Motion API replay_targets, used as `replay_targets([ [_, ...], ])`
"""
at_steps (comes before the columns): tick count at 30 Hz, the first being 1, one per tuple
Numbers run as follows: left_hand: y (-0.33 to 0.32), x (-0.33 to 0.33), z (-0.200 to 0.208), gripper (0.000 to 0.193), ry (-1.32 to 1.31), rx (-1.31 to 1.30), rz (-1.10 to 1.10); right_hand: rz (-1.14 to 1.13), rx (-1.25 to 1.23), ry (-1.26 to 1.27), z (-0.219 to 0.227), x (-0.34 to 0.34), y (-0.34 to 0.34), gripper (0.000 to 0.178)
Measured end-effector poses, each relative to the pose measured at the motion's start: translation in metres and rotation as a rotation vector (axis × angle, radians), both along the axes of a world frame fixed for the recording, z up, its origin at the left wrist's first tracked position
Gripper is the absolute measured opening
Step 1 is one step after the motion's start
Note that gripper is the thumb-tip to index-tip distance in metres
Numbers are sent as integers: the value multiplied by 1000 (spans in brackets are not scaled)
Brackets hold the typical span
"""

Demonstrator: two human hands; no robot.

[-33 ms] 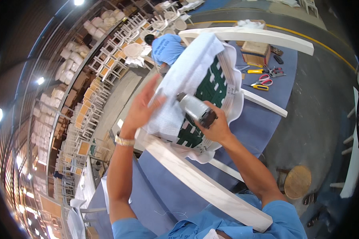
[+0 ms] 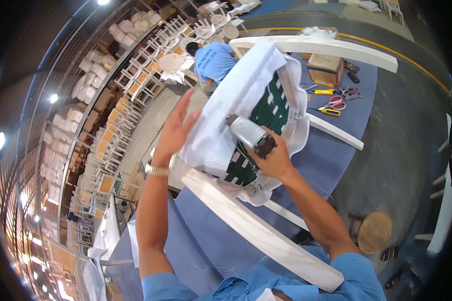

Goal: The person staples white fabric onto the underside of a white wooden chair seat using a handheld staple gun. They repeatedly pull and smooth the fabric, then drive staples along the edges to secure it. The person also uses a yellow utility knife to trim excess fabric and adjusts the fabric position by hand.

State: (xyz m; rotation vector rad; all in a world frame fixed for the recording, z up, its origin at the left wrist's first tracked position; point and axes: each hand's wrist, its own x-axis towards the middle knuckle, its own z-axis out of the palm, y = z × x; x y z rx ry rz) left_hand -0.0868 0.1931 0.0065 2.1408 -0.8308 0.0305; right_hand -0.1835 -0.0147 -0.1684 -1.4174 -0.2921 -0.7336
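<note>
An upturned chair [image 2: 221,198] with white legs lies in front of me. White fabric [image 2: 236,95] is folded over its seat edge, and dark green webbing [image 2: 271,108] shows on the underside. My right hand [image 2: 276,158] grips a silver-and-black staple gun [image 2: 248,133], its dark nose pointing left over the fabric. My fingers hide part of its handle. At the fabric's left edge my left hand [image 2: 176,128] is raised with fingers stretched and thumb apart, holding nothing. I cannot tell whether it touches the fabric.
On the blue-covered table [image 2: 336,145] lie scissors [image 2: 336,104], a yellow-handled screwdriver [image 2: 330,112], pliers [image 2: 350,94] and a box [image 2: 324,67]. A round stool [image 2: 375,232] stands at right. A co-worker in a blue shirt [image 2: 213,61] sits beyond, near rows of stacked chairs [image 2: 108,138].
My left hand has shifted a little to the left, away from the fabric. The staple gun stays in my right hand, almost unmoved against the chair.
</note>
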Motion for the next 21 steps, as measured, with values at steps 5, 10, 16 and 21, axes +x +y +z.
replay_targets([
  [5, 11, 9, -19, 76, 202, 367, 184, 38, -71, 26, 3, -1, 2, 36],
  [10, -16, -5, -13, 91, 8, 481, 90, -26, -134, -47, -4, 18, -8, 44],
  [16, -14, -13, -23, 102, -231, 645, 133, -1, -224, -16, 11, 6, -15, 35],
  [21, -7, -11, -26, 101, -282, 697, 114, 147, -82, -30, 11, -12, -5, 43],
])
